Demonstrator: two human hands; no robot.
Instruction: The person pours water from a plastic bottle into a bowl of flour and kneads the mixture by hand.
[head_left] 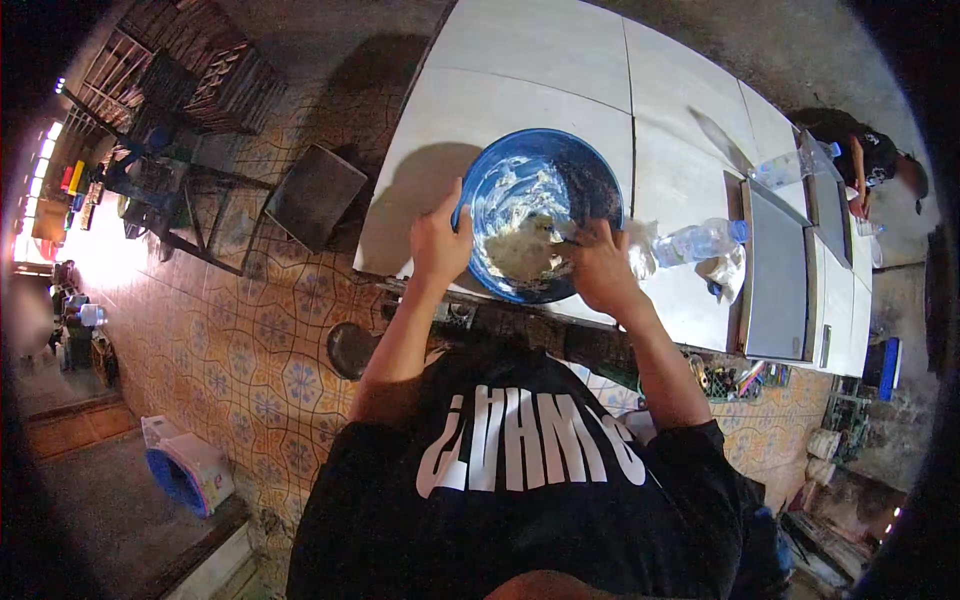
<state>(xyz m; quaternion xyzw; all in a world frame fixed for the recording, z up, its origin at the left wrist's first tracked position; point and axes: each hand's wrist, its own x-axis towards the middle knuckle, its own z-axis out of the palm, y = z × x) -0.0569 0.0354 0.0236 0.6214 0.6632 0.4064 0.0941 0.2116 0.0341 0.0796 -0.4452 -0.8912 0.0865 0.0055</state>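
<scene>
A pale tabletop (pixel 520 60) made of large slabs carries everything, above a floor (pixel 260 370) of patterned tiles. Near its front edge sits a wide blue bowl (pixel 590 175), tipped a little toward the person. Inside it is a mass of pale dough (pixel 520 245), gathered low at the near side, while smears still streak the blue wall higher up; judging by that, the mixing looks well along, with scraping down and gathering the smears left to do. The left hand (pixel 440 240) clasps the bowl's left rim, thumb over the edge and fingers closed on it, steadying it. The right hand (pixel 600 265) reaches in over the right rim, its fingers curled down into the dough; whether they hold a lump or just press it I cannot tell. Just right of the bowl lie a clear bottle (pixel 700 240) on its side and a crumpled white cloth (pixel 725 270).
</scene>
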